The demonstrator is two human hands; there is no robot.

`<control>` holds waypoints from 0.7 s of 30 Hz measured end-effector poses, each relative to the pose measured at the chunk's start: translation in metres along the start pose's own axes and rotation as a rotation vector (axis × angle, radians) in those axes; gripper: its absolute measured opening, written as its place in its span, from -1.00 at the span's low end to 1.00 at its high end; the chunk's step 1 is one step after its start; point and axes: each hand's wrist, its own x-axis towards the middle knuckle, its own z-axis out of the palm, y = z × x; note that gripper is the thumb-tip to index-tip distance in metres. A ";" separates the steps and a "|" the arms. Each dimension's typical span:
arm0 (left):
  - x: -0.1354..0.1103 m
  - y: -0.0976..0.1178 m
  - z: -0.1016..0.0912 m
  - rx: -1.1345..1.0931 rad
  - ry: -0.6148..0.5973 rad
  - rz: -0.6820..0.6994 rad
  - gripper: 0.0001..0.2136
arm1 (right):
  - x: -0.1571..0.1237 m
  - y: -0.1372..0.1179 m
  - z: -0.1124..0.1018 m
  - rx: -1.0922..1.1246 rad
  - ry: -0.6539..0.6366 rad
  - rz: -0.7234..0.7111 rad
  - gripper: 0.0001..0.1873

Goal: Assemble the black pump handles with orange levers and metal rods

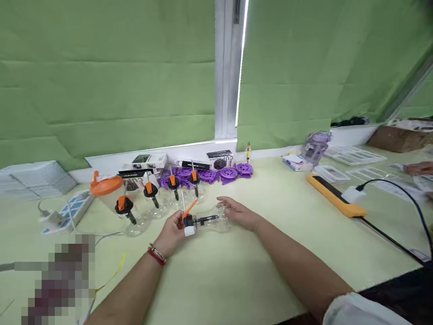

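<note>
Far left, there's a stack of white flat sheets (pixel 39 178) against the green-covered wall (pixel 108 76), and just in front, a white-and-blue power strip (pixel 77 208) with a plug in it, its cable trailing over the pale yellow-green table (pixel 216 280). Next along, a translucent cup with an orange lid (pixel 107 185), crowding a row of four clear bottles with black-and-orange lids (pixel 150 193). Behind them, white-and-black printed boxes (pixel 149 161) and a heap of purple round plastic parts (pixel 206 176) fill the back edge.

Now the centre: the left hand (pixel 174 232) pinches the lid end of a clear waisted bottle with a black-and-orange lid (pixel 210 220), held sideways just in front of that row, so the standing bottles block the way behind and left. The right hand (pixel 241 214) curves its fingers at the bottle's base; gripping or merely touching, I can't tell.

Moving right, a yellow slim tool (pixel 248 152) stands by the wall, then a blue-and-white packet (pixel 297 163), a clear bottle with a lavender lid (pixel 316 149), an orange-and-black power strip (pixel 336 196) with a white plug, clear plastic trays (pixel 353 154), and, at the edge, another person's hand (pixel 419 168).
</note>
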 end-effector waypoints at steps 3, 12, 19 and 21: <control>0.003 -0.001 0.001 -0.021 -0.004 0.010 -0.64 | -0.002 0.009 -0.004 -0.083 -0.023 -0.028 -0.13; 0.002 -0.002 0.000 -0.028 -0.044 0.025 -0.64 | 0.000 0.010 -0.007 -0.104 0.002 0.015 -0.29; 0.002 -0.003 0.001 -0.047 -0.053 0.009 -0.62 | 0.001 0.006 -0.005 -0.132 -0.029 0.006 -0.51; 0.002 -0.003 0.002 -0.049 -0.056 0.005 -0.62 | 0.003 0.004 -0.003 -0.238 0.008 -0.014 -0.48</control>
